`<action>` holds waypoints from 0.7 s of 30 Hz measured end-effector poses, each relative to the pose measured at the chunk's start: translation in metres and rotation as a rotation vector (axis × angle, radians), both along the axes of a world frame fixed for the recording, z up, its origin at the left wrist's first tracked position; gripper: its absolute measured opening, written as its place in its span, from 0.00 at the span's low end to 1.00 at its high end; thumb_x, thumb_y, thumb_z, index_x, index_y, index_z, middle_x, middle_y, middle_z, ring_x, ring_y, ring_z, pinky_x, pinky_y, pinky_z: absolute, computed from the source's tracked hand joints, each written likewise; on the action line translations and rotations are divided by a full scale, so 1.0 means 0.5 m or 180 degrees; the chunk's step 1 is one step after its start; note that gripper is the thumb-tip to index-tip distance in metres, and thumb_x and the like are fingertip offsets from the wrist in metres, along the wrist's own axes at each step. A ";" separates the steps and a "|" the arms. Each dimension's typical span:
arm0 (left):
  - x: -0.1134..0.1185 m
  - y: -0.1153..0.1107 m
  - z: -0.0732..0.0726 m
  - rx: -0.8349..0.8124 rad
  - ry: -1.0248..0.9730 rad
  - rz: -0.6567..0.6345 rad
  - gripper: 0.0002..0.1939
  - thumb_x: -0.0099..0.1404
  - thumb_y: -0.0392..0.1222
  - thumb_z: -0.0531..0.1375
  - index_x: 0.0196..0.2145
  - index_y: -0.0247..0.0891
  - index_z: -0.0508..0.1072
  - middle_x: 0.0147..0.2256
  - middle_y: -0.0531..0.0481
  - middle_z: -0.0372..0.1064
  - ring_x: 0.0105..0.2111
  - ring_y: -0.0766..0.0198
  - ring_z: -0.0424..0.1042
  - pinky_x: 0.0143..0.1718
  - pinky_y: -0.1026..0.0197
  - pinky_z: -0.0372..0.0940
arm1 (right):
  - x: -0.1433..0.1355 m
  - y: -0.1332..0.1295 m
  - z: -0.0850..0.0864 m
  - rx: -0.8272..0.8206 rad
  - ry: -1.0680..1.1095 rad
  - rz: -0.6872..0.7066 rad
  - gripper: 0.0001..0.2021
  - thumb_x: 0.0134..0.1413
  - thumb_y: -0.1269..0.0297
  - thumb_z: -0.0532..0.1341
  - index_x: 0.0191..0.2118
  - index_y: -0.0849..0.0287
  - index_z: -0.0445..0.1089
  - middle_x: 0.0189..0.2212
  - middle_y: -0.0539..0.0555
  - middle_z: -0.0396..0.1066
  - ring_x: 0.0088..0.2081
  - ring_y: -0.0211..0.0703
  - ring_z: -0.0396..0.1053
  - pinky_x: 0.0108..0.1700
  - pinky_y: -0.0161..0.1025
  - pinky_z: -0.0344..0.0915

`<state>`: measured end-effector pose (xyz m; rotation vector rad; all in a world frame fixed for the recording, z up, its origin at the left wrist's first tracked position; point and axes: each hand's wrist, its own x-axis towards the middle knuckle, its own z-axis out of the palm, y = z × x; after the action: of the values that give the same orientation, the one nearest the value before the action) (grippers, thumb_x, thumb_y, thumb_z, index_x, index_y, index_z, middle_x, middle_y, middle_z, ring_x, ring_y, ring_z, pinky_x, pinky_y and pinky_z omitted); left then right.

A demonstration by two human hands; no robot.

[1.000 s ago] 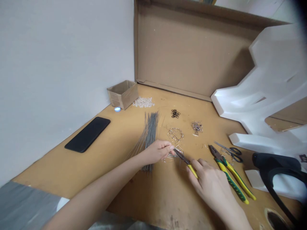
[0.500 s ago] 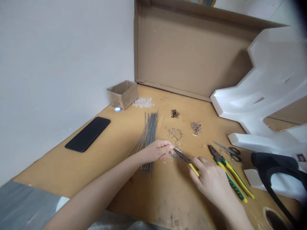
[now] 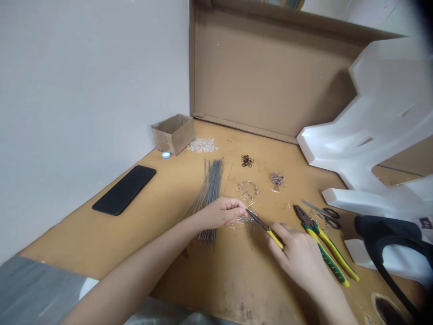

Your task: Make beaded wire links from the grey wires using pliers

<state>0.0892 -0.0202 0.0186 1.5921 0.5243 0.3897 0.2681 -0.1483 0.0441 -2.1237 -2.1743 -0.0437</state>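
Slim pliers [image 3: 263, 225] with yellow handles, grey wires [image 3: 213, 180], yellow-and-green large pliers [image 3: 325, 256], black-handled scissors [image 3: 322, 211], black phone [image 3: 124, 190], black rings [image 3: 247, 161], orange-tan worktop [image 3: 162, 194], brown cardboard box [image 3: 183, 137], blue-edged whitish cap [image 3: 165, 155], white foam [image 3: 389, 90], pale grey wall [image 3: 94, 90]

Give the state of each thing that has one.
Left hand: fingers pinched; anything held too small to tell.
Right hand: closed around slim pliers.
Slim pliers: held, tips at left hand.
Large pliers: lying unheld, handles spread.
Scissors: lying unheld.
Small box: upright, open-topped.
Black phone: lying flat.
Wire bundle: loose, ends splayed.
Black rings: heaped.
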 end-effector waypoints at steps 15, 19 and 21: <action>-0.003 0.003 -0.005 0.0125 -0.0044 -0.0040 0.16 0.62 0.49 0.49 0.30 0.32 0.67 0.12 0.60 0.51 0.15 0.74 0.49 0.21 0.69 0.50 | -0.001 0.000 0.002 -0.0143 0.0240 0.0023 0.11 0.56 0.61 0.48 0.34 0.54 0.67 0.27 0.51 0.71 0.28 0.42 0.71 0.27 0.33 0.56; 0.000 -0.001 -0.003 0.0155 -0.0070 0.0047 0.16 0.62 0.48 0.49 0.30 0.32 0.67 0.13 0.60 0.50 0.15 0.74 0.49 0.20 0.69 0.50 | -0.005 -0.001 0.001 -0.0191 -0.0041 -0.0101 0.11 0.56 0.59 0.48 0.33 0.54 0.66 0.26 0.51 0.71 0.27 0.43 0.71 0.25 0.34 0.54; 0.001 -0.003 -0.004 0.0226 -0.0030 0.0111 0.16 0.62 0.48 0.48 0.30 0.32 0.67 0.13 0.60 0.50 0.15 0.73 0.50 0.21 0.69 0.51 | -0.006 -0.002 0.002 -0.0168 -0.0134 -0.0122 0.11 0.56 0.60 0.48 0.35 0.54 0.66 0.26 0.51 0.71 0.27 0.43 0.71 0.24 0.34 0.52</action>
<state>0.0899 -0.0217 0.0164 1.6506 0.5367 0.4460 0.2650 -0.1494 0.0449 -2.2124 -2.1813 -0.0345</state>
